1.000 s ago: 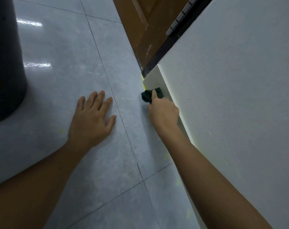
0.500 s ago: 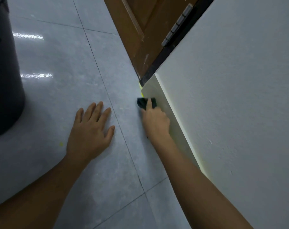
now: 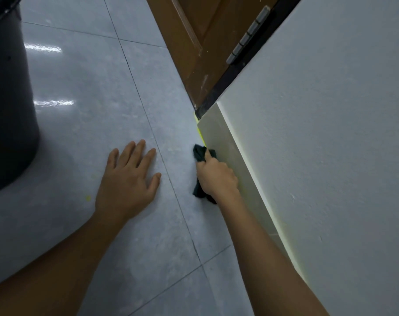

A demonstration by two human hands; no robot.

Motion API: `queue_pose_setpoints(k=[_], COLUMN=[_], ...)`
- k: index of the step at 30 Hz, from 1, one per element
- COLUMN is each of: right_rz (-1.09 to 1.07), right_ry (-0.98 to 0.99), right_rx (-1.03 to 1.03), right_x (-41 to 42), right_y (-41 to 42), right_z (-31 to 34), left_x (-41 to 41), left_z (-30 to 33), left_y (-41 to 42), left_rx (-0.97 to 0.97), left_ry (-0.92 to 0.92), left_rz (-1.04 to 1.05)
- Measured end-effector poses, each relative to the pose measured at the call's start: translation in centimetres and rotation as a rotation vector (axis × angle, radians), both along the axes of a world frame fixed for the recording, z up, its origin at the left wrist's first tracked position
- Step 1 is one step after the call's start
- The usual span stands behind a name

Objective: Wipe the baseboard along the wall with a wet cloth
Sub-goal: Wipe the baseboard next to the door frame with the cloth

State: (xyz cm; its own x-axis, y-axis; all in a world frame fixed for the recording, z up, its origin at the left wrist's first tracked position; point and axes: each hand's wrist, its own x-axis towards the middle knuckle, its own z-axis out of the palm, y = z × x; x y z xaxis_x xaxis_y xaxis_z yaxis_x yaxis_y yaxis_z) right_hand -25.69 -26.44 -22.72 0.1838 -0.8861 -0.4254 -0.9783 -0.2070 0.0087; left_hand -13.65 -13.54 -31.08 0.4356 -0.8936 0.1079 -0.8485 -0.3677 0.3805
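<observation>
A pale beige baseboard (image 3: 219, 135) runs along the foot of the white wall (image 3: 331, 133), ending near a door frame. My right hand (image 3: 216, 176) is shut on a dark green cloth (image 3: 199, 153) and presses it against the baseboard's lower edge where it meets the floor. Part of the cloth hangs out below my palm. My left hand (image 3: 127, 181) lies flat on the grey tiled floor (image 3: 102, 110), fingers spread, holding nothing.
A brown wooden door (image 3: 194, 42) with a metal hinge (image 3: 246, 39) and black frame stands at the baseboard's far end. A large black bin (image 3: 9, 99) stands on the floor at the left. Yellow-green marks line the floor edge beside the baseboard.
My right hand has slid the cloth back toward me along the baseboard, away from the door frame. More cloth shows below my palm. My left hand has stayed put.
</observation>
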Motion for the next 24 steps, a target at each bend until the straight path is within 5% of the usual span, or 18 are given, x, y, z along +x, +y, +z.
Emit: queue_pose_setpoints(k=[4, 9, 12, 18, 24], right_rz=[-0.050, -0.020, -0.133, -0.063, -0.123], right_ry=[0.112, -0.393, -0.518, -0.237, -0.234], right_rx=[0.093, 0.049, 0.094, -0.036, -0.027], right_x=[-1.2, 3.7, 5.6, 4.0, -2.5], right_y=[1.1, -1.9, -3.3, -3.8, 0.8], right_z=[3.0, 1.5, -0.6, -1.2, -1.8], left_x=[0.6, -0.2, -0.3, 0.0, -0.3], left_z=[0.1, 0.1, 0.0, 0.0, -0.3], left_y=[-0.5, -0.3, 0.0, -0.3, -0.1], left_rx=[-0.008, 0.000, 0.012, 0.003, -0.014], left_ry=[-0.017, -0.005, -0.009, -0.012, -0.012], left_rz=[-0.003, -0.003, -0.003, 0.000, -0.003])
